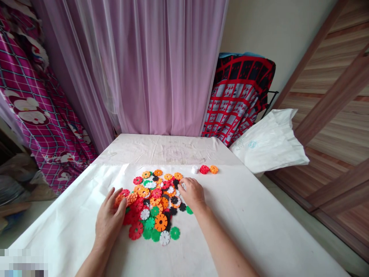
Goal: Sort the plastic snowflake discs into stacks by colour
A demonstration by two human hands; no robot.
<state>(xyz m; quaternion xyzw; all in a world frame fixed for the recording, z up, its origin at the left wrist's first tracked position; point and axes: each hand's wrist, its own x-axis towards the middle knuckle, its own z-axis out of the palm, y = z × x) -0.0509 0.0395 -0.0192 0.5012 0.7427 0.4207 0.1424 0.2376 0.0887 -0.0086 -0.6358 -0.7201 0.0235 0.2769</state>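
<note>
A heap of flat, notched plastic discs in red, orange, green, white and black lies on the white-covered table. My left hand rests at the heap's left edge, its fingers and thumb apart around some orange discs. On the opposite side, my right hand reaches to the heap's upper right edge. Its fingers are curved, with a gap between thumb and forefinger, near a black disc. I see no disc clearly gripped in either hand. Loose at the near edge lie a green disc and a white disc.
Behind my right hand stand small white, red and orange groups of discs. A white bag hangs by the table's right edge. A purple curtain is behind the table; a wooden wardrobe stands right.
</note>
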